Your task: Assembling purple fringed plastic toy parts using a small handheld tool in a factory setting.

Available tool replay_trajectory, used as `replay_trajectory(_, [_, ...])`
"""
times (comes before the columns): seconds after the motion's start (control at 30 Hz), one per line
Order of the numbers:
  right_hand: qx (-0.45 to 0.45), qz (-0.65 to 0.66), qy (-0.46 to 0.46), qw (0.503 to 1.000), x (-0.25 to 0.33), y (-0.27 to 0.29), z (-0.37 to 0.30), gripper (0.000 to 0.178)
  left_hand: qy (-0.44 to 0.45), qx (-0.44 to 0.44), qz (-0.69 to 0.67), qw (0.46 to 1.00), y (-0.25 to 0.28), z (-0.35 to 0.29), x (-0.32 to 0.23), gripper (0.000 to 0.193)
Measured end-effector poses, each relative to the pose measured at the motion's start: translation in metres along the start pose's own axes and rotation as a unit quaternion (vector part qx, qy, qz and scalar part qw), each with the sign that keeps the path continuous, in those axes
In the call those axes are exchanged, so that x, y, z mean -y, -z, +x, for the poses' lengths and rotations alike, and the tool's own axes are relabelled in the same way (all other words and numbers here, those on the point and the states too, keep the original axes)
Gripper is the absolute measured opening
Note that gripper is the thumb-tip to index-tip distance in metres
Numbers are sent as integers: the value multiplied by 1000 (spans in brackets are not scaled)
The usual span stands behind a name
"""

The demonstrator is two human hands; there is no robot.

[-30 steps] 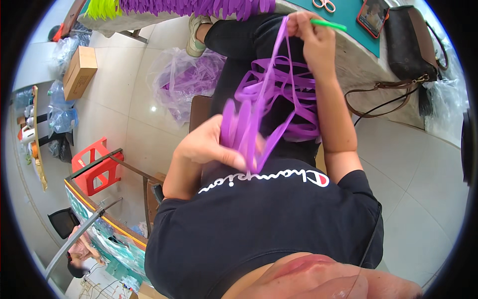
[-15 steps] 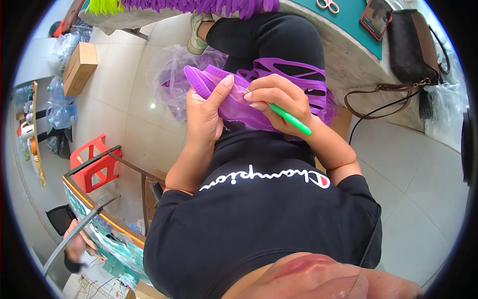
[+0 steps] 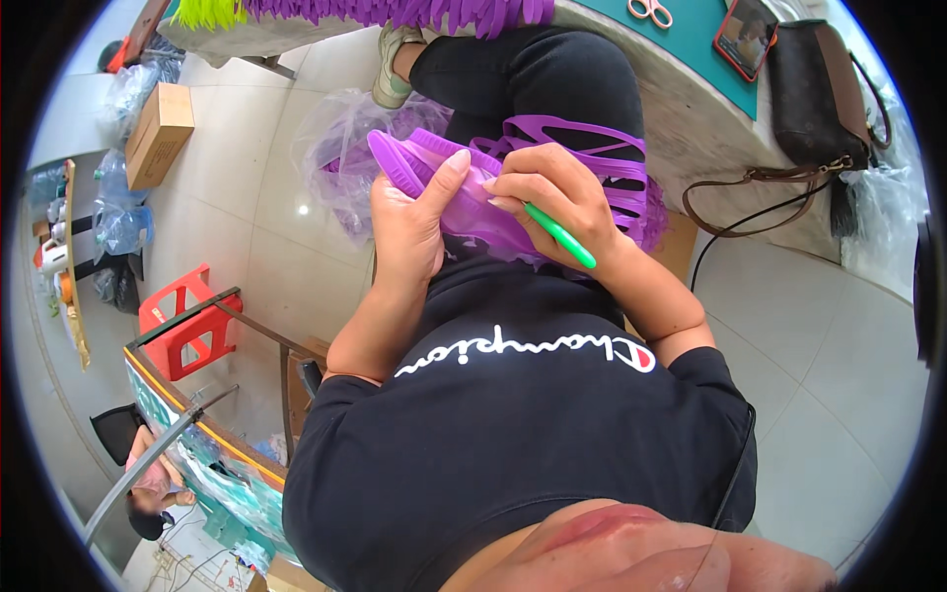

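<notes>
The left hand (image 3: 409, 222) clasped a ribbed purple sheet (image 3: 483, 215); the right hand (image 3: 557, 197) pinched a green-handled tool (image 3: 560, 235) beside it. Scissors (image 3: 651, 11) lay near the table's (image 3: 695, 128) edge.

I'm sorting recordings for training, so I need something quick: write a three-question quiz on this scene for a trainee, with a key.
1. Which hand holds the green tool?
2. True or false: the red stool is on the person's left.
3. Fill in: the scissors lie on a ____ mat.

Key:
1. The right hand; the left hand grips the purple piece.
2. True.
3. Blue-green.
</notes>
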State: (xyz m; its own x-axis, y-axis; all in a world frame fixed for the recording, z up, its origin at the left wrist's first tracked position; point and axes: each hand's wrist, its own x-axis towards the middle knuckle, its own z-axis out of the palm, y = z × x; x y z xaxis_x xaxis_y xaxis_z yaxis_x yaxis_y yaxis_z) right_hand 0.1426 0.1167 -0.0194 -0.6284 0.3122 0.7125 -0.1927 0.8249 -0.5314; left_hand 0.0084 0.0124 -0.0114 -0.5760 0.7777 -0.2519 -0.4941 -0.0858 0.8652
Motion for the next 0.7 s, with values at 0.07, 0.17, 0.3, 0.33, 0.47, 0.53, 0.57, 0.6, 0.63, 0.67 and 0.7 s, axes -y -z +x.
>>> replay_trajectory(0.07, [24, -66, -17, 997, 2, 1, 2, 11, -27, 3, 19, 999, 2, 1, 4, 11])
replay_trajectory(0.17, [119, -57, -134, 982, 10, 10, 6, 6, -60, 7, 56, 997, 5, 1, 7, 12])
replay_trajectory(0.3, [-6, 431, -367, 824, -7, 31, -1, 12, 20, 16, 12, 1000, 10, 6, 2, 16])
replay_trajectory(0.33, [-14, 420, -366, 830, -9, 28, -3, 12, 21, 30, 9, 999, 8, 7, 0, 16])
replay_trajectory(0.47, [60, 204, -288, 934, -5, 10, 5, 15, 22, 37, 29, 999, -1, -6, -1, 22])
replay_trajectory(0.53, [15, 395, -315, 863, -7, 3, -1, 25, -4, 34, 43, 998, 1, -10, 4, 24])
replay_trajectory(0.57, [32, 377, -291, 879, -9, 9, -3, 29, -29, 31, 133, 990, 7, -9, 7, 26])
replay_trajectory(0.6, [-2, 511, -282, 812, -3, 13, -2, 31, -56, 25, 221, 973, 14, -3, 13, 29])
replay_trajectory(0.63, [16, 561, -274, 781, 2, 22, 0, 31, -99, -14, 296, 950, 23, 5, 25, 31])
replay_trajectory(0.67, [36, 610, -264, 746, 6, 32, 3, 31, -103, -11, 292, 951, 33, 9, 33, 31])
replay_trajectory(0.7, [26, 550, -267, 791, 11, 39, 4, 31, -35, -26, 213, 976, 40, 11, 39, 31])
